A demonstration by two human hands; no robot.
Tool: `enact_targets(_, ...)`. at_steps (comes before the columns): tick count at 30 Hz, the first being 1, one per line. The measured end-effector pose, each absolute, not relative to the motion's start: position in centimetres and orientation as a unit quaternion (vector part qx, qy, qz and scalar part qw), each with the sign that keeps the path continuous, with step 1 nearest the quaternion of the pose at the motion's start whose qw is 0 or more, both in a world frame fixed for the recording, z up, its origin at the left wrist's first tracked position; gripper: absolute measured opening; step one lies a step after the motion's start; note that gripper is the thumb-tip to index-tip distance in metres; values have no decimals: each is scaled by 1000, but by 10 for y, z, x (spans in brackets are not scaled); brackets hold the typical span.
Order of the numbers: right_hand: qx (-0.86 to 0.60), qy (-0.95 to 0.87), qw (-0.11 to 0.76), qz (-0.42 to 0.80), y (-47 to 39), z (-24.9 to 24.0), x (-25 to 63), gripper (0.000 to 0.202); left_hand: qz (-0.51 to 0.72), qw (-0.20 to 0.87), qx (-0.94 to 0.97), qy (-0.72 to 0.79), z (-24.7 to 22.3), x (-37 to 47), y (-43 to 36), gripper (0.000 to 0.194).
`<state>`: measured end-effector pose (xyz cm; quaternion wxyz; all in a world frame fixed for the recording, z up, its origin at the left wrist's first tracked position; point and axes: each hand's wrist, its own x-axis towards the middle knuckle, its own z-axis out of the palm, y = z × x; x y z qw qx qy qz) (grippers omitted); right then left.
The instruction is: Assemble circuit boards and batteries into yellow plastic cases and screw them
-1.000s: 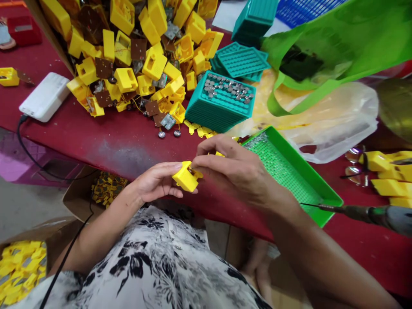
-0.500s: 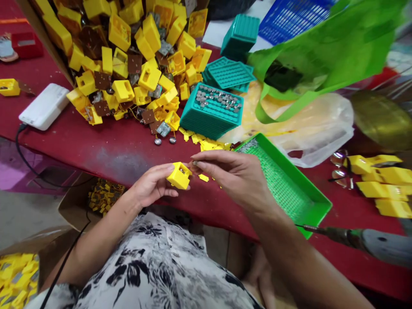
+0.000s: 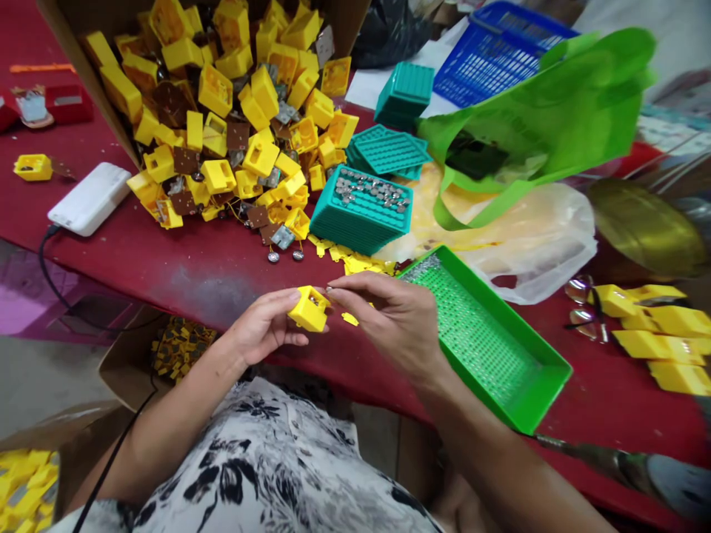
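My left hand (image 3: 273, 320) grips a small yellow plastic housing (image 3: 309, 309), its hollow side turned to the right, with small parts inside it. The thumb lies on top and the fingers are below. My right hand (image 3: 392, 314) pinches a small metallic piece (image 3: 329, 289) between thumb and forefinger, close to the housing's open side. Its exact kind is too small to tell. Beneath the right hand, little flat yellow plastic pieces (image 3: 349, 319) lie on the red tabletop. Beyond the hands stands a teal tray stack (image 3: 355, 222), with many small round silver discs (image 3: 372, 189) on top.
A cardboard box (image 3: 119, 141) spills yellow housings (image 3: 261, 152) with wired boards. At right are a green basket (image 3: 500, 340), a power screwdriver (image 3: 627, 466), glasses (image 3: 583, 311) and a row of housings (image 3: 661, 333). A white power bank (image 3: 92, 198) with a cable lies left.
The camera view has shifted slightly. My right hand has moved a little left, bringing its fingertips closer to the yellow housing. My left hand keeps the same hold.
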<state>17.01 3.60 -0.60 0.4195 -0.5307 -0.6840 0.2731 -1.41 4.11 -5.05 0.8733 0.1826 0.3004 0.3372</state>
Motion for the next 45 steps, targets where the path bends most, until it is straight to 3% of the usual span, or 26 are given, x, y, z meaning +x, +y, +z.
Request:
enact_targets(9, -339, -872, 352, 40, 44, -9, 176, 14, 289, 912, 164, 242, -51, -16, 42, 18)
enact_targets(14, -246, -925, 288, 35, 48, -3, 183, 17, 253, 917, 195, 240, -51, -20, 46, 18)
enact_targets(18, -303, -914, 267, 46, 46, 3, 184, 10, 245, 924, 199, 216, -50, -21, 47, 21)
enact_targets(23, -376, -838, 392, 49, 51, 14, 185, 9, 245, 932, 195, 182, -48, -21, 46, 31)
enact_targets(26, -469, -775, 424, -14, 77, 12, 199, 10, 268, 926, 186, 191, -47, -22, 48, 33)
enact_targets(31, -623, -707, 331, -45, 147, -4, 224, 12, 338, 888, 160, 268, -51, -21, 57, 27)
enact_targets(45, -635, -748, 188, -43, 186, -19, 199, 23, 384, 853, 145, 322, -64, -23, 58, 41)
